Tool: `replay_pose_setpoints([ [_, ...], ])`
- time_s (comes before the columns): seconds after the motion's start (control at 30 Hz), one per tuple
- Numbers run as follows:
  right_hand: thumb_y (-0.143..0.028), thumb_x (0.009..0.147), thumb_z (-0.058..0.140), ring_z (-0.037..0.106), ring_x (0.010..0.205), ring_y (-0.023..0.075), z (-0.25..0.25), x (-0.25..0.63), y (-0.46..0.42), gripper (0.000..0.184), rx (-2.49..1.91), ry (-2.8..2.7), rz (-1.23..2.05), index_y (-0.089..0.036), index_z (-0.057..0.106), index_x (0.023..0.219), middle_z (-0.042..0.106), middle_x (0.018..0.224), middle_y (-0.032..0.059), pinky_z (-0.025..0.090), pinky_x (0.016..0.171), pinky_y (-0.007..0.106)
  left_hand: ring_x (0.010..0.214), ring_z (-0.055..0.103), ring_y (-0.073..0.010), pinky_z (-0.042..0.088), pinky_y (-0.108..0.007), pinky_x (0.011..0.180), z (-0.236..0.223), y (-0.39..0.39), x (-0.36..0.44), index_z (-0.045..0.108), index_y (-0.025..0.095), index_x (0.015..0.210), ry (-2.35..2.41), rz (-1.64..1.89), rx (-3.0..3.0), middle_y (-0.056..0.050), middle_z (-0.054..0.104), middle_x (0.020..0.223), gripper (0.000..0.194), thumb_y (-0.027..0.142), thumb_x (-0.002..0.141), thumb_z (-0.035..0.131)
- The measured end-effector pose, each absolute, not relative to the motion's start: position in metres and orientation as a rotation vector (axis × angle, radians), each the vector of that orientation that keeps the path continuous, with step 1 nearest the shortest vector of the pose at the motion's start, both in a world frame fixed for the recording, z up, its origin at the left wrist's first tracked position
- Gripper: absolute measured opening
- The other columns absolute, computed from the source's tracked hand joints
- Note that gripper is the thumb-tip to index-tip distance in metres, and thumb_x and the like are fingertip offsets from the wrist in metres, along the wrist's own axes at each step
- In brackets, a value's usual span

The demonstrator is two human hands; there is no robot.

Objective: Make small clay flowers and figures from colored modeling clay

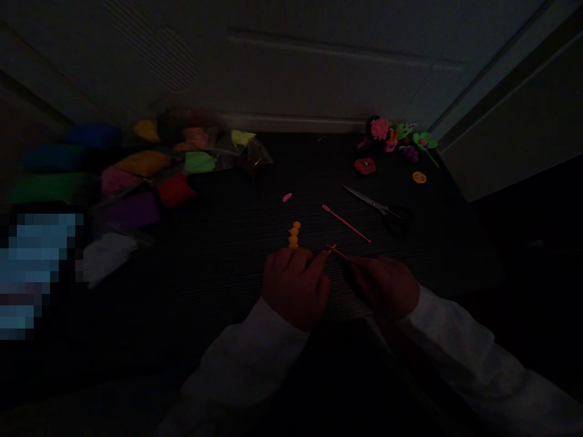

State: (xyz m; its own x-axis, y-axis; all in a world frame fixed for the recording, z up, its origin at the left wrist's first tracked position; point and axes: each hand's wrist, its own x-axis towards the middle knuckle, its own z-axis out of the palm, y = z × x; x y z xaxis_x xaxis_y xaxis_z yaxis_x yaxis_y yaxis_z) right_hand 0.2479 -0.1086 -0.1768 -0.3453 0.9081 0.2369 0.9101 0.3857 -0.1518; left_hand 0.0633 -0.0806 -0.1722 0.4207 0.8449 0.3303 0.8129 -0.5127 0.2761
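Note:
My left hand rests over the dark table, fingers curled, pinching a thin bit of orange clay at its fingertips. A slim pink modelling tool is gripped in my right hand, and its tip meets the orange clay. Just beyond my left hand lies a short row of small orange clay balls, the near end partly hidden by the fingers. A second pink modelling tool lies flat past my right hand. Dim light hides the detail of my fingers.
Scissors lie slightly open at right. Bags of coloured clay and white clay fill the left side. A pink clay piece sits mid-table. Back right are a red clay piece, a green clay flower and a yellow disc.

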Motion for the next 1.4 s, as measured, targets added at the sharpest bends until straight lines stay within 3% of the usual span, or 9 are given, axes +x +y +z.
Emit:
replay_pose_setpoints([
  [0.17,-0.026,0.081,0.042,0.06,0.062,0.0118,-0.1754,0.2464,-0.1085,0.022,-1.591,-2.374,-0.003,-0.017,0.056,0.097,0.067,0.075,0.0022,0.041,0.059,0.023,0.078,0.045,-0.0221,0.031,-0.038,0.067,-0.17,-0.0808,0.0652,0.055,0.025,0.109,1.49,0.571,2.591,-0.006,0.057,0.08,0.036,0.026,0.075,0.044],
  [1.4,-0.026,0.081,0.043,0.056,0.052,0.0108,-0.1739,0.2401,-0.1056,0.02,-1.572,-2.422,-0.195,-0.017,0.058,0.089,0.065,0.063,0.0,0.034,0.054,0.024,0.077,0.045,-0.0219,0.031,-0.037,0.066,-0.1708,-0.08,0.065,0.058,0.023,0.103,1.446,0.551,2.617,-0.006,0.057,0.079,0.031,0.029,0.076,0.042],
])
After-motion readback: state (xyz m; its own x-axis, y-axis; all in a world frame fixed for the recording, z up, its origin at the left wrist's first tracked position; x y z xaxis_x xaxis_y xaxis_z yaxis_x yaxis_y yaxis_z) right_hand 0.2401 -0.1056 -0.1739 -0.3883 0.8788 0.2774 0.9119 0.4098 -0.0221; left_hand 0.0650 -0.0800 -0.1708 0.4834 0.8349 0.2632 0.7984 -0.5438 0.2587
